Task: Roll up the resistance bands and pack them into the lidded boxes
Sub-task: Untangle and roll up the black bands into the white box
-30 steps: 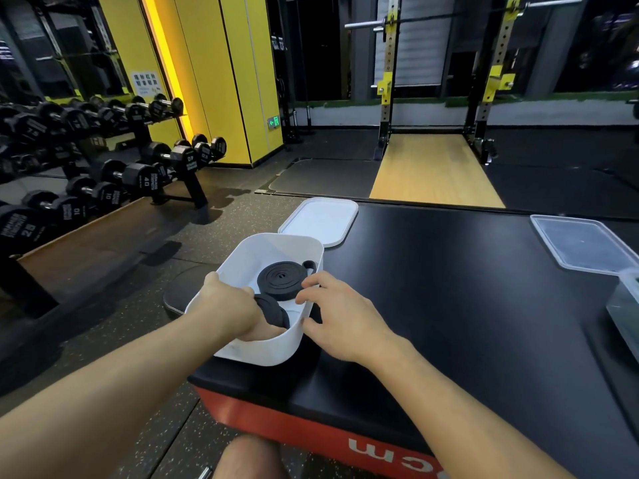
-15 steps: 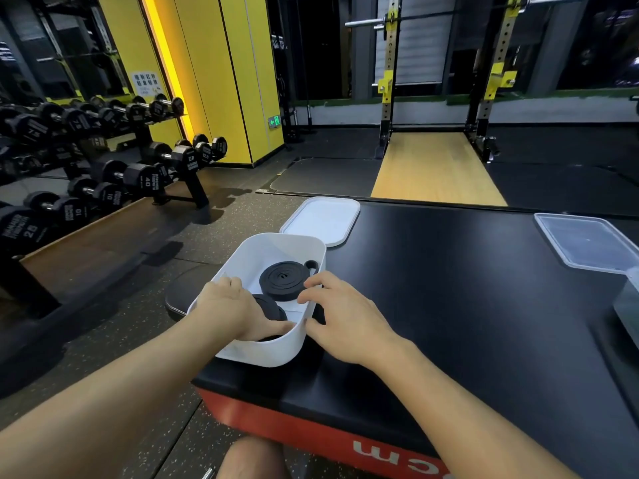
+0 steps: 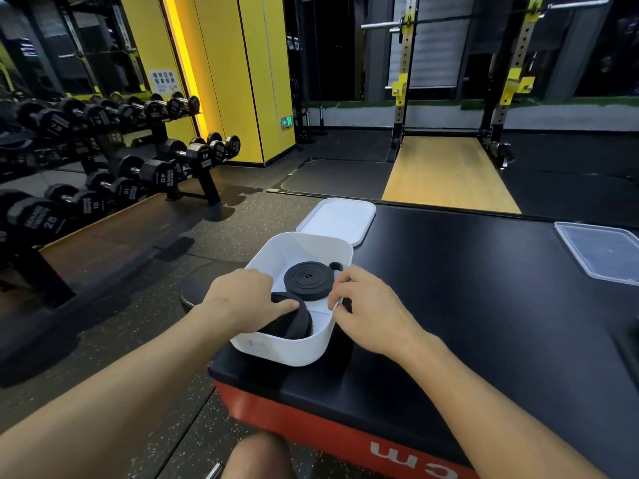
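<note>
The left hand has its grip curled over the near rolled band, pressing it into the near end of the white box. The right hand grips the box's right rim with bent fingers, beside a flat coiled band lying inside. The box sits at the black bench's left corner, its white lid just behind it.

Dim gym, yellow strip glow at left, sharp centre, wide-angle edge warp
</note>
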A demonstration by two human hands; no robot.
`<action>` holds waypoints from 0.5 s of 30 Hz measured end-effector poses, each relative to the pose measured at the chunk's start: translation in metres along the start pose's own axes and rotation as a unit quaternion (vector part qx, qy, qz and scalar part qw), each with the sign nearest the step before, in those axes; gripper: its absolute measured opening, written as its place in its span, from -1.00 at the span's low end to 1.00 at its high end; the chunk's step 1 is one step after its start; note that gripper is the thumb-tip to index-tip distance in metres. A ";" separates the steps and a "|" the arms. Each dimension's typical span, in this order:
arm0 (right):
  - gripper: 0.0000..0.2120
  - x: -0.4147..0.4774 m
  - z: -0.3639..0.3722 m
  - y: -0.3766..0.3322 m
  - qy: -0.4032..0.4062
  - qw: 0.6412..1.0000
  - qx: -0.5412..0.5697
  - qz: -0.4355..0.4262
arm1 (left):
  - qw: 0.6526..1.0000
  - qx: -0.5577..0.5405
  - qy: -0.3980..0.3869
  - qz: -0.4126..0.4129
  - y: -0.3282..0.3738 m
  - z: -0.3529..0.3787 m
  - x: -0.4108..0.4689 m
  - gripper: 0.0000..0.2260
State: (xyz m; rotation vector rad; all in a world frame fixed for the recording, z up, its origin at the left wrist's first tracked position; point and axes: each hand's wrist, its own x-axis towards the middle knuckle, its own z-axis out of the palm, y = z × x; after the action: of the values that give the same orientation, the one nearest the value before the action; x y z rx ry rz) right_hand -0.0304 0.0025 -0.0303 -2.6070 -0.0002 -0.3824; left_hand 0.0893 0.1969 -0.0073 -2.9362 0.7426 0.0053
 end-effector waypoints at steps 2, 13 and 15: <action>-0.79 -0.006 -0.006 0.009 0.000 1.000 0.002 0.005 | 0.997 -0.032 0.046 0.045 -0.001 0.002 0.002 -0.52; -0.64 -0.046 -0.048 0.078 0.057 0.997 0.006 0.054 | 0.916 -0.334 0.070 0.209 0.063 0.011 0.009 -0.92; -0.61 -0.051 -0.057 0.085 0.081 0.993 0.032 0.076 | 0.907 -0.359 0.056 0.213 0.080 0.010 0.009 -0.91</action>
State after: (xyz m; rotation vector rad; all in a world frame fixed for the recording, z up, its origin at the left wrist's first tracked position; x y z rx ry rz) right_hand -0.0891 -0.0954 -0.0375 -2.4855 0.2365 -0.5272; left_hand 0.0597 0.1242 -0.0258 -3.3578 1.7109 0.1875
